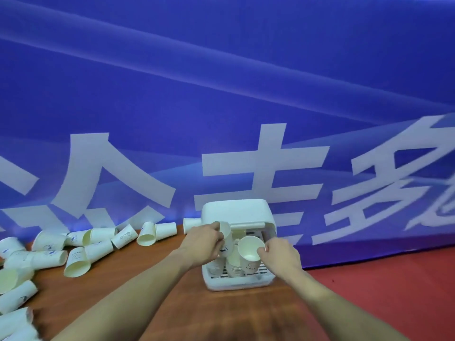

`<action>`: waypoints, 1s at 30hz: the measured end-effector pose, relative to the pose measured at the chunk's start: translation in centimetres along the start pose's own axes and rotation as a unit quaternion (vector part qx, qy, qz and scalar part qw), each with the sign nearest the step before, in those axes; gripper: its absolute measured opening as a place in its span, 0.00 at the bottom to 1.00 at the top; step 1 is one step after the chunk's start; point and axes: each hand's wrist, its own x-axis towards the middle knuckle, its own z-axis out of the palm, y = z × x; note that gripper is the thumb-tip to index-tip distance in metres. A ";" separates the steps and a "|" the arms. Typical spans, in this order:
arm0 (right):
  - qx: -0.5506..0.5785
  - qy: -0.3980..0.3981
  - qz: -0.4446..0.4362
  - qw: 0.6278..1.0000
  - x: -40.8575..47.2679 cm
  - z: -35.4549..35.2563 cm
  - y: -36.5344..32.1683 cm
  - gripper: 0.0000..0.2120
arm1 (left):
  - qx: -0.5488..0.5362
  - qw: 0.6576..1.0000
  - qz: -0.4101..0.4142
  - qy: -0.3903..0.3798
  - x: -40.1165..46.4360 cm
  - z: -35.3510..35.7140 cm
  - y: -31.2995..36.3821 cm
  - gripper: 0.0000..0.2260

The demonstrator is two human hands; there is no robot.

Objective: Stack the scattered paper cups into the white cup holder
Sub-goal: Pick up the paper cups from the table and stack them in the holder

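A brown table (152, 286) stands against a blue banner (221, 82) with white characters; red floor (381, 291) lies right. Loose cups (76, 260) are scattered far left. The holder (236, 210) sits mid-table with stacks (234, 265) inside. Left hand (202, 244) grips a tilted cup (226, 239) over it; right hand (278, 254) pinches another cup's (251, 252) rim.
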 end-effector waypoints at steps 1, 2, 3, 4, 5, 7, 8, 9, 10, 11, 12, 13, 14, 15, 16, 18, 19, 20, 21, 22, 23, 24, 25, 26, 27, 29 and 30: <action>0.001 0.005 0.008 1.000 0.1 -0.4 1.0 0.14 | 0.000 1.000 0.008 -0.001 0.8 0.1 0.8 0.14; 0.001 0.010 0.012 1.000 0.1 -0.7 2.0 0.14 | -0.001 1.000 0.013 -0.005 1.5 0.2 1.4 0.14; -0.002 0.015 0.016 1.000 0.2 -0.9 2.7 0.14 | -0.001 1.000 0.017 -0.008 2.1 0.4 1.9 0.14; -0.005 0.018 0.022 1.000 0.3 -1.2 3.6 0.15 | -0.003 1.000 0.021 -0.013 2.7 0.7 2.4 0.14; -0.005 0.021 0.029 0.999 0.4 -1.3 4.3 0.15 | -0.004 1.000 0.025 -0.016 3.2 0.9 2.9 0.14; 0.002 0.019 0.038 0.999 0.5 -1.3 5.5 0.16 | 0.002 0.999 0.032 -0.027 4.1 1.7 3.7 0.15; 0.007 0.017 0.041 0.999 0.5 -1.1 6.0 0.16 | 0.008 0.999 0.034 -0.036 4.3 2.0 4.1 0.15; 0.011 0.014 0.044 0.999 0.6 -0.9 6.5 0.16 | 0.014 0.998 0.037 -0.046 4.7 2.5 4.4 0.15; 0.014 0.009 0.047 0.999 0.7 -0.7 6.9 0.16 | 0.024 0.997 0.041 -0.056 4.9 3.0 4.7 0.15; 0.015 0.000 0.050 0.999 0.8 -0.3 7.4 0.16 | 0.037 0.996 0.044 -0.065 5.2 3.6 5.0 0.15; 0.017 -0.009 0.051 0.999 0.8 0.0 7.7 0.16 | 0.053 0.995 0.044 -0.073 5.3 4.1 5.2 0.15; 0.021 -0.020 0.052 0.998 0.8 0.3 8.0 0.16 | 0.067 0.994 0.043 -0.076 5.4 4.5 5.3 0.15; 0.027 -0.029 0.054 0.998 0.8 0.7 8.3 0.15 | 0.081 0.993 0.042 -0.081 5.6 4.9 5.4 0.16; 0.030 -0.034 0.056 0.997 0.8 1.0 8.6 0.15 | 0.093 0.991 0.043 -0.090 5.8 5.3 5.4 0.15; 0.030 -0.038 0.058 0.997 0.8 1.4 9.0 0.16 | 0.102 0.988 0.046 -0.103 6.0 5.6 5.5 0.15; 0.025 -0.047 0.060 0.997 0.8 1.9 9.4 0.16 | 0.106 0.985 0.041 -0.133 6.0 6.4 5.5 0.14; 0.028 -0.053 0.063 0.996 0.9 2.2 9.6 0.16 | 0.104 0.983 0.033 -0.148 5.9 6.9 5.4 0.13; 0.033 -0.056 0.067 0.996 0.9 2.4 9.7 0.16 | 0.102 0.981 0.025 -0.162 5.9 7.5 5.3 0.13; 0.037 -0.059 0.071 0.995 1.1 2.6 9.7 0.16 | 0.101 0.980 0.018 -0.173 5.8 8.2 5.1 0.12; 0.040 -0.060 0.072 0.995 1.2 2.7 9.7 0.16 | 0.099 0.978 0.014 -0.183 5.7 8.8 5.0 0.13; 0.043 -0.060 0.071 0.995 1.3 2.9 9.7 0.16 | 0.098 0.977 0.013 -0.190 5.6 9.2 4.9 0.13; 0.044 -0.061 0.070 0.995 1.4 3.0 9.6 0.16 | 0.095 0.976 0.012 -0.195 5.6 9.5 4.9 0.14; 0.045 -0.063 0.068 0.995 1.6 3.2 9.6 0.16 | 0.091 0.976 0.012 -0.196 5.6 9.7 4.9 0.14; 0.044 -0.064 0.064 0.995 1.7 3.3 9.5 0.16 | 0.084 0.976 0.012 -0.198 5.7 9.9 4.9 0.15; 0.043 -0.065 0.061 0.995 1.8 3.3 9.4 0.16 | 0.073 0.977 0.013 -0.201 5.7 9.9 4.9 0.15; 0.041 -0.064 0.054 0.996 2.1 3.3 9.2 0.16 | 0.042 0.977 0.007 -0.210 5.8 10.0 4.8 0.17; 0.039 -0.064 0.050 0.996 2.2 3.2 9.0 0.16 | 0.030 0.976 0.003 -0.215 5.7 10.0 4.7 0.18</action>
